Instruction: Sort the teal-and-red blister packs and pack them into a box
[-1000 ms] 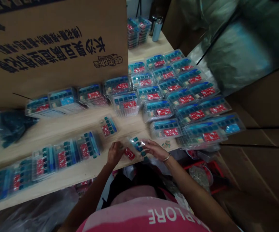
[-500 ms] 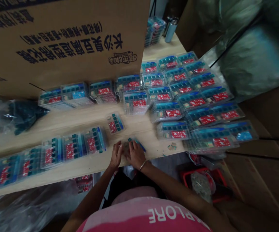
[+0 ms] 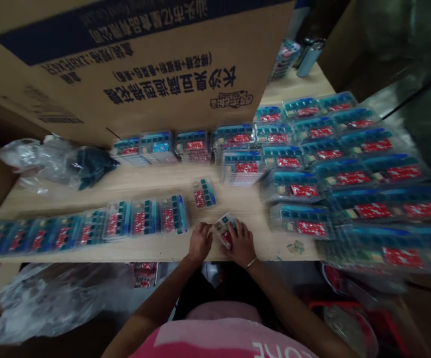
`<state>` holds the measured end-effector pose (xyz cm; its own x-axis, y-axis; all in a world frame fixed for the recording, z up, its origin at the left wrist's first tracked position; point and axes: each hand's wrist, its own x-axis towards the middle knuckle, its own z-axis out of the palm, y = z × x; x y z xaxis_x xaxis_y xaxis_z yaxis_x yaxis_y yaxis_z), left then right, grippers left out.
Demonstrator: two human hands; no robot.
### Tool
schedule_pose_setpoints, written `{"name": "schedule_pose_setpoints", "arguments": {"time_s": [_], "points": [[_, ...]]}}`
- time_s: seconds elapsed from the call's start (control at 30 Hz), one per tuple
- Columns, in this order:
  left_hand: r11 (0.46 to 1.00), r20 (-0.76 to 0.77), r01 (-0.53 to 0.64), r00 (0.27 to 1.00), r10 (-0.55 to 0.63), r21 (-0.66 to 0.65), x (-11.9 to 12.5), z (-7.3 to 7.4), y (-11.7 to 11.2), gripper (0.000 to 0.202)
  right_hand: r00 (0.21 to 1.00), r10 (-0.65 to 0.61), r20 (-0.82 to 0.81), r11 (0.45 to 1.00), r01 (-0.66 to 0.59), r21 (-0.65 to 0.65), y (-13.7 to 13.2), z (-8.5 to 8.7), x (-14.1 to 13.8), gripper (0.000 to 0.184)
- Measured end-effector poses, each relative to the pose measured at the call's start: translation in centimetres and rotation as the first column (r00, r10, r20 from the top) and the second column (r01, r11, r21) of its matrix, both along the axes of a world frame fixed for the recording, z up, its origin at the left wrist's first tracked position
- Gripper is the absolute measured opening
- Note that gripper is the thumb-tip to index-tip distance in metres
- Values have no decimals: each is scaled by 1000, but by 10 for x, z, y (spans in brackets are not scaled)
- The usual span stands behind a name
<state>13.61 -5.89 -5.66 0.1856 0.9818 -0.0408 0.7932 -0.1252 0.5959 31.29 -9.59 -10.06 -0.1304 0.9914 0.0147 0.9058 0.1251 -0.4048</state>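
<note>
clear blister pack [image 3: 223,229]: long axis slanting toward the person
right hand [image 3: 242,244]: nearer — clasping the pack
left hand [image 3: 200,242]: just beside it — grip unclear

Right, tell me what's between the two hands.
A clear plastic pack with a red label lies between the left hand and right hand, in the head view.
</note>
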Motion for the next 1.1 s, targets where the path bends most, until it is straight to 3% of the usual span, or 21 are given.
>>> {"name": "schedule_pose_setpoints", "arguments": {"time_s": [0.1, 0.2, 0.43, 0.6, 0.7, 0.8, 0.97, 1.1], "points": [[978, -270, -87, 953, 138, 191, -21, 23, -4, 33, 999, -43, -7, 999, 43, 10, 5, 2, 0, 78], [939, -397, -198, 867, 301, 281, -44, 32, 1, 51, 996, -83, -29, 997, 83, 3, 10, 4, -3, 78], [948, -551, -106, 792, 262, 299, -58, 23, 5, 58, 983, -162, -90, 986, 158, -53, 17, 4, -4, 76], [972, -660, -44, 727, 188, 229, -64, 38, 2, 73, 986, -120, -112, 990, 111, -86, 14, 8, 8, 83], [955, -689, -129, 667, 284, 268, -74, 52, 8, 70, 991, -75, -115, 995, 67, -73, 13, 11, 12, 76], [939, -710, -276, 617, 338, 207, -85, 58, 19, 65, 991, -81, -109, 994, 72, -82, 14, 13, 10, 77], [934, -684, -326, 648, 335, 148, -92, 52, 24, 67, 982, -138, -131, 986, 124, -111, 15, 21, 4, 78], [924, -558, -332, 738, 379, 188, -105, 49, 21, 62, 951, -142, -276, 990, 132, -55, 21, 56, -31, 81]]}}
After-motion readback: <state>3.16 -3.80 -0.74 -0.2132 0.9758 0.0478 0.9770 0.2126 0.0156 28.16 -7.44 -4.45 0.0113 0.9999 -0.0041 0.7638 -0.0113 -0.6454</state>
